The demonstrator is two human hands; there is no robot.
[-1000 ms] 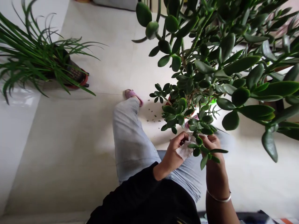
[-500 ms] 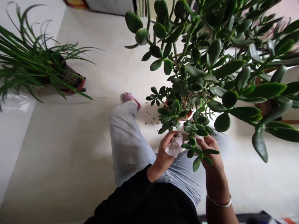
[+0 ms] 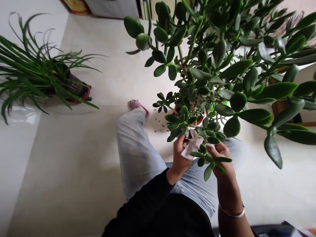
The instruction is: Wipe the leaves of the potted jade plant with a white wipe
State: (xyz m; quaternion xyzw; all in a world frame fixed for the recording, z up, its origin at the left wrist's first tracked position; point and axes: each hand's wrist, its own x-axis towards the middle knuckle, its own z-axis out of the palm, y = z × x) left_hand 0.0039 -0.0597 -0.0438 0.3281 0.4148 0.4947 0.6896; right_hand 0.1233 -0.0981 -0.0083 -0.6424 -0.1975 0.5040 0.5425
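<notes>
A large jade plant point(image 3: 195, 70) with thick green leaves fills the right half of the view. My left hand point(image 3: 180, 161) is closed on a crumpled white tissue point(image 3: 193, 144), close under a low leaf cluster point(image 3: 178, 126). My right hand point(image 3: 224, 159) pinches another bit of white tissue point(image 3: 209, 145) behind a drooping sprig point(image 3: 208, 161). Leaves partly cover its fingertips, so whether both white pieces are one tissue cannot be seen. The reddish pot point(image 3: 198, 121) shows only in part below the foliage.
A long-leaved potted plant point(image 3: 53, 75) stands at the left near a white wall. Small dark bits point(image 3: 160, 125) lie on the pale floor point(image 3: 74, 158). My foot in a pink slipper point(image 3: 138, 106) rests beyond my bent knee. A grey box-like object point(image 3: 113, 7) stands at the back.
My left hand has shifted slightly up and right with the tissue, nearer the low leaves, and the tissue's shape has changed. The right hand has stayed almost still. The view has tilted slightly.
</notes>
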